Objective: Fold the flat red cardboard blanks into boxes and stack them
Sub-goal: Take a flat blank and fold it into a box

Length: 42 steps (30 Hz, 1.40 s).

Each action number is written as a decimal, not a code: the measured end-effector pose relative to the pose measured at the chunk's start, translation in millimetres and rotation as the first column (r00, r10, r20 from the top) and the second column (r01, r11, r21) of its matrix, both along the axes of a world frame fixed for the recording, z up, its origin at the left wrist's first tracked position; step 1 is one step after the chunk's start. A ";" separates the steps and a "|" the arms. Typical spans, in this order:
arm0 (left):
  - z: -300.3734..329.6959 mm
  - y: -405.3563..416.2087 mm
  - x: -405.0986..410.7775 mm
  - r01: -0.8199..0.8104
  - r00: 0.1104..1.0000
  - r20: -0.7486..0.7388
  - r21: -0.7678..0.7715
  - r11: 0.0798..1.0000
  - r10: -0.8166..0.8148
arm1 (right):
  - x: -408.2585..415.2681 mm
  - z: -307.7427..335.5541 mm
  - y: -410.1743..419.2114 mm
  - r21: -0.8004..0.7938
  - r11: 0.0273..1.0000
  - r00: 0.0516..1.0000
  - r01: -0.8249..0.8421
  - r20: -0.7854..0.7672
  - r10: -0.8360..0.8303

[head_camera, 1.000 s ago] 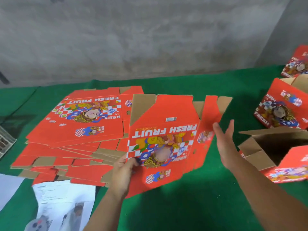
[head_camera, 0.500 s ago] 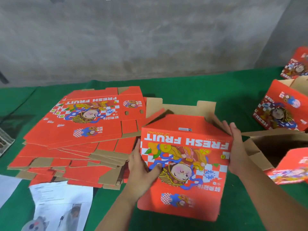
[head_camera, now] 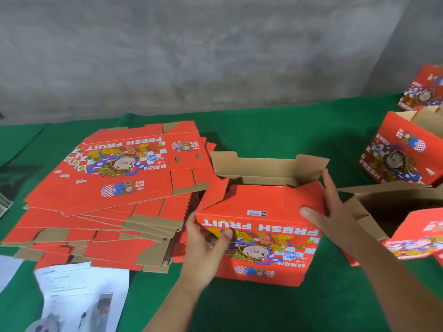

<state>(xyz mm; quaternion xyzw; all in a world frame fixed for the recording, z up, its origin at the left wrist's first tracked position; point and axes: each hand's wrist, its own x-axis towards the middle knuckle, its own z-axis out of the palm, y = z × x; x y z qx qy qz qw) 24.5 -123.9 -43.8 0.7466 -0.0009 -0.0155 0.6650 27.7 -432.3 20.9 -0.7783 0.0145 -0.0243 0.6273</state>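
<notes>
Red cardboard, opened into a box (head_camera: pixel 259 236), is held near the middle of the green table (head_camera: pixel 275 130), towards its near edge, with the printed face turned to the person and the brown top flaps standing open. The box's left side is gripped by the left hand (head_camera: pixel 203 245), the thumb laid across the printed face and the fingers wrapped round the left corner. The upper right corner is clasped by the right hand (head_camera: pixel 328 209), with the thumb pressed on the red front flap and the fingers reaching over the right edge. A pile of flat blanks (head_camera: pixel 115 192) is spread just beside the box, towards the table's left edge, touching or nearly touching it. Printed sheets of paper (head_camera: pixel 81 293) are seen at the near left corner, partly under the pile. Folded boxes (head_camera: pixel 402 159) are gathered along the right edge, one of them with its brown inside showing just beside the right forearm.
</notes>
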 end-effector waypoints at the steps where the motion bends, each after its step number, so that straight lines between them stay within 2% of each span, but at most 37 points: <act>1: 3.9 1.7 2.5 -0.022 1.000 -0.006 -0.030 0.999 0.022 | -2.6 -1.6 -0.6 -0.023 1.000 1.000 0.011 0.012 -0.011; 6: 18.7 -5.6 14.7 -0.138 0.986 -0.117 -0.130 0.982 0.123 | -4.0 -11.2 -0.5 -0.069 0.997 0.999 0.034 0.004 -0.034; 9: 22.9 -19.3 23.2 -0.209 0.956 -0.247 -0.202 0.957 0.157 | -2.5 -19.7 3.4 0.019 0.992 0.992 0.124 0.002 -0.124; 11: 30.8 -28.1 26.1 -0.205 0.960 -0.232 -0.217 0.954 0.153 | -2.8 -21.1 4.0 0.120 0.970 0.978 0.210 -0.015 -0.210; 13: 43.7 -38.4 32.2 -0.117 0.983 -0.169 -0.243 0.963 0.076 | -3.4 -16.5 11.4 0.142 0.936 0.946 0.323 -0.020 -0.324; 14: 50.1 -44.2 36.3 -0.053 0.986 -0.166 -0.192 0.980 0.020 | -4.6 -13.8 18.6 0.115 0.909 0.916 0.400 -0.018 -0.401; 16: 66.0 -61.4 40.0 0.086 0.945 -0.312 -0.040 0.996 -0.094 | -10.6 -12.5 39.3 0.071 0.845 0.845 0.530 0.031 -0.533; 17: 72.3 -71.9 39.3 0.167 0.898 -0.403 -0.057 0.984 -0.176 | -16.1 -15.5 52.0 0.059 0.826 0.822 0.561 0.076 -0.564; 19: 75.7 -94.4 27.1 0.275 0.819 -0.458 -0.217 0.937 -0.347 | -31.3 -27.1 79.0 -0.022 0.813 0.802 0.583 0.178 -0.570; 21: 68.0 -109.1 8.0 0.275 0.856 -0.372 -0.260 0.925 -0.359 | -49.2 -40.5 92.7 -0.072 0.837 0.823 0.542 0.246 -0.512; 23: 52.5 -109.4 -0.9 0.237 0.931 -0.227 -0.218 0.947 -0.285 | -61.9 -50.6 88.9 0.071 0.896 0.871 0.439 0.210 -0.444; 24: 47.1 -105.2 -2.0 0.222 0.953 -0.174 -0.166 0.961 -0.250 | -63.6 -54.3 80.6 0.094 0.903 0.880 0.419 0.202 -0.430; 25: 42.0 -100.0 -1.2 0.205 0.968 -0.133 -0.075 0.976 -0.214 | -60.9 -52.9 71.6 0.049 0.892 0.873 0.449 0.192 -0.449; 26: 36.5 -95.0 0.3 0.198 0.976 -0.096 0.035 0.980 -0.194 | -54.9 -51.6 62.8 -0.062 0.861 0.857 0.505 0.158 -0.491; 28: 29.8 -90.1 0.2 0.270 0.963 -0.037 0.185 0.945 -0.268 | -40.9 -48.5 50.3 -0.291 0.771 0.822 0.566 0.129 -0.554; 30: 27.8 -89.1 -4.3 0.404 0.915 -0.063 0.149 0.903 -0.399 | -31.6 -45.3 52.0 -0.284 0.820 0.867 0.497 0.164 -0.470; 32: 20.3 -91.8 -4.9 0.443 0.895 -0.111 0.114 0.889 -0.432 | -27.0 -47.8 60.3 -0.245 0.874 0.906 0.419 0.177 -0.384; 34: 18.3 -92.7 -4.0 0.391 0.916 -0.164 0.161 0.906 -0.366 | -20.6 -45.2 62.7 -0.312 0.831 0.884 0.460 0.248 -0.396; 35: 19.6 -91.7 -2.9 0.352 0.931 -0.171 0.196 0.915 -0.321 | -13.3 -41.2 57.9 -0.379 0.771 0.856 0.512 0.298 -0.422; 36: 18.7 -89.2 -0.7 0.311 0.946 -0.163 0.220 0.925 -0.279 | -2.8 -36.6 48.5 -0.381 0.712 0.807 0.590 0.316 -0.499; 37: 17.1 -85.8 1.3 0.284 0.955 -0.156 0.224 0.932 -0.253 | 9.3 -29.7 37.1 -0.298 0.685 0.747 0.665 0.260 -0.612; 39: 16.6 -77.2 3.5 0.275 0.953 -0.187 0.192 0.942 -0.240 | 35.5 -15.0 7.9 0.038 0.627 0.626 0.778 0.038 -0.779; 40: 17.1 -75.0 4.2 0.280 0.947 -0.209 0.178 0.943 -0.242 | 48.0 -9.6 -6.5 0.160 0.600 0.617 0.783 -0.083 -0.783; 41: 18.8 -73.5 5.2 0.281 0.945 -0.222 0.178 0.943 -0.240 | 56.6 -4.4 -13.5 0.185 0.632 0.658 0.752 -0.185 -0.730; 42: 20.4 -73.3 7.5 0.273 0.947 -0.219 0.174 0.946 -0.233 | 61.1 -1.4 -13.2 0.122 0.713 0.718 0.690 -0.238 -0.654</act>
